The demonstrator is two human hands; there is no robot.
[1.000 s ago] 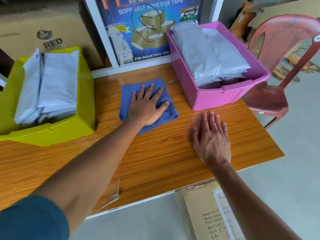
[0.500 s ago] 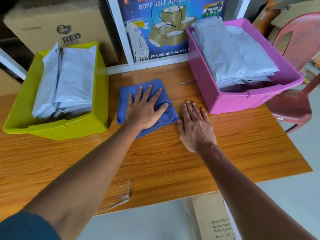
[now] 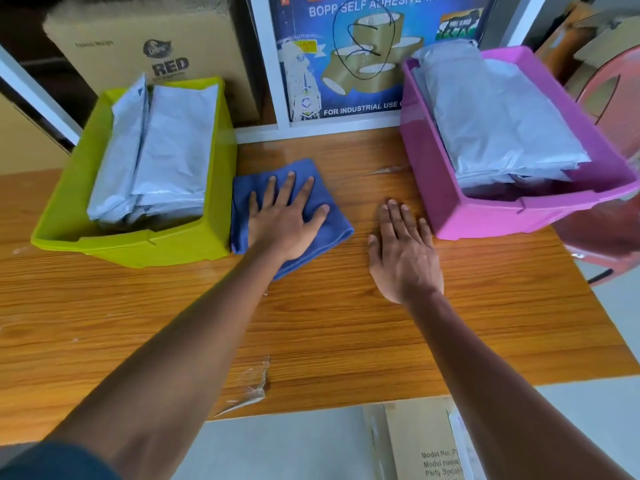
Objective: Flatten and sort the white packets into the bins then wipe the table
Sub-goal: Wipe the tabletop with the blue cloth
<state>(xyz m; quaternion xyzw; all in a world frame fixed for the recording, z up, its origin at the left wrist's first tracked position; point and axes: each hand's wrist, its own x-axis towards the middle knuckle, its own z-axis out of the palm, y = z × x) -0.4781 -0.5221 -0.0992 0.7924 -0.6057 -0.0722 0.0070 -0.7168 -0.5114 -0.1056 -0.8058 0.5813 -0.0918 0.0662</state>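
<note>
Two flat palms. Left hand, fingers spread, presses blue cloth at table centre, green bin touching at 9 o'clock. Right hand rests open, pink bin at 2 o'clock. Cloth likely soft, bunches easily; press mid-cloth.

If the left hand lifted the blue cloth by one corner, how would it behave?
The blue cloth would probably drape limp: it lies folded, with soft edges. It looks light, thin fabric. Under the flat left hand it likely slides easily over the smooth wooden table.
</note>
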